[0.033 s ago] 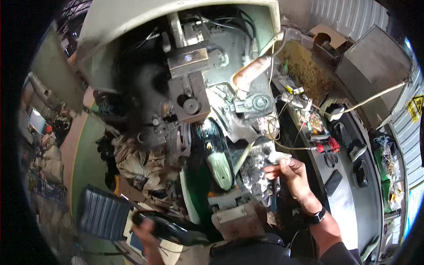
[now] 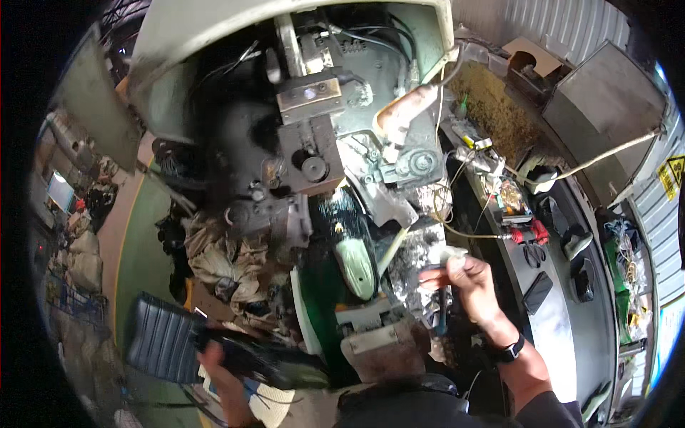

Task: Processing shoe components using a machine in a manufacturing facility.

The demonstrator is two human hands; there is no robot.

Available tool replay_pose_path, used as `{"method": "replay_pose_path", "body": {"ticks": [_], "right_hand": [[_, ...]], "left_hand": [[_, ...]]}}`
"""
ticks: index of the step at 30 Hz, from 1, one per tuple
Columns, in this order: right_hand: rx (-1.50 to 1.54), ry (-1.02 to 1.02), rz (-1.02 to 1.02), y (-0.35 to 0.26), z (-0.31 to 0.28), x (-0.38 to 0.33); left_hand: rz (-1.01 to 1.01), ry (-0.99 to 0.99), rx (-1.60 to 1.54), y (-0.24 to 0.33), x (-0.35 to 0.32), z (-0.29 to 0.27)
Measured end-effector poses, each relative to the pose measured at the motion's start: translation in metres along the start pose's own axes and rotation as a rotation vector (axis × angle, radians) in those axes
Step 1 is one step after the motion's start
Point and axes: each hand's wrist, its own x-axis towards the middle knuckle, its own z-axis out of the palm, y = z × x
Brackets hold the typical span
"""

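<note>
At the lower left, my left hand [image 2: 216, 365], smeared by motion, is closed on the end of a long dark shoe-shaped piece [image 2: 267, 360] with a greenish far end. My right hand [image 2: 467, 285], on the right of the machine, pinches a small white piece [image 2: 451, 255] that I cannot make out well. In the machine's middle, a pale green shoe last [image 2: 354, 267] points toward me, with glossy black material [image 2: 342, 221] behind it. A worn metal block [image 2: 382, 346] lies in front of the last's tip.
The machine's block-shaped head [image 2: 307, 153] and a light-coloured pipe-like arm [image 2: 407, 110] stand over the last. Crumpled cloth [image 2: 221, 260] lies to the left, beside a black ribbed seat [image 2: 160, 335]. On the right bench are a phone [image 2: 538, 292], a red tool [image 2: 531, 232] and several dark shoes [image 2: 574, 242].
My left hand and the dark shoe-shaped piece have shifted left and slightly up. My right hand is nearly still, its fingers tilted a little, with the white piece still in them.
</note>
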Motion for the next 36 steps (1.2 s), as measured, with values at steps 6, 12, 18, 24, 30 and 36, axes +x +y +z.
{"method": "replay_pose_path", "body": {"ticks": [6,12,18,24,30,36], "right_hand": [[-0.549,-0.533,-0.217,-0.019,0.069,-0.065],[-0.585,-0.256,-0.445,-0.034,0.070,-0.113],[-0.789,0.225,-0.600,-0.064,-0.001,-0.206],[-0.606,0.863,-0.436,-0.041,-0.086,-0.346],[0.318,1.918,-0.633,-0.002,-0.190,-0.637],[0.234,2.429,-0.697,0.027,-0.312,-0.964]], "left_hand": [[-0.016,0.064,-0.390,0.034,0.030,0.052],[-0.361,-0.220,-0.470,0.032,0.006,0.184],[-0.602,-0.637,-0.340,-0.031,-0.057,0.307],[-0.806,-1.061,-0.029,-0.087,-0.225,0.412],[-0.553,-1.843,0.234,-0.184,-0.438,0.442],[-0.587,-2.047,0.705,-0.262,-0.577,0.503]]}}
